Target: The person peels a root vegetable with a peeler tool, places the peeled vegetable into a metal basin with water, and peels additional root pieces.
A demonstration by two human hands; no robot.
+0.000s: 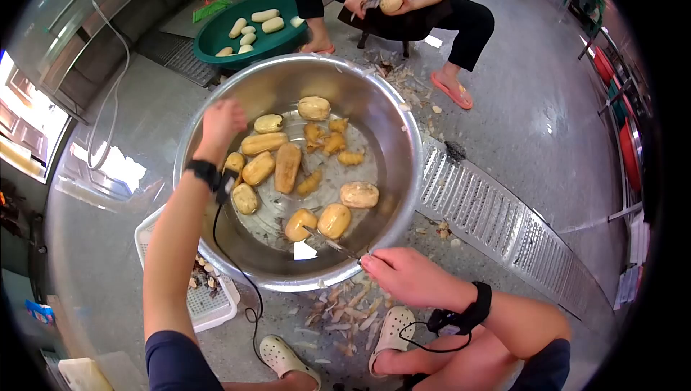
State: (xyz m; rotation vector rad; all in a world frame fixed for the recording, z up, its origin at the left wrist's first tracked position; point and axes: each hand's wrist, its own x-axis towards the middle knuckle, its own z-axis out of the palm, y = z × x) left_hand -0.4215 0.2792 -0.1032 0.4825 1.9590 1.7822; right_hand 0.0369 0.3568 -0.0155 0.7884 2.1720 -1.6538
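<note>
A wide metal basin [392,175] holds water, several lotus root pieces [288,166] and some knobbly yellow roots [333,143]. My left hand [224,123] is over the basin's left side, near a lotus root piece [268,123]; its fingers are curled, and whatever they may hold is hidden. At the basin's front right rim, my right hand [392,270] is closed on the handle of a peeler [335,243]. The peeler's head points left, close to two lotus root pieces [334,220] at the front of the basin.
A green tub [209,42] with peeled pieces stands behind left. Beyond the basin a seated person [403,17] holds a root and a tool. A white basket [224,305] sits at front left. Peelings [349,312] litter the floor near a drain grate [497,215].
</note>
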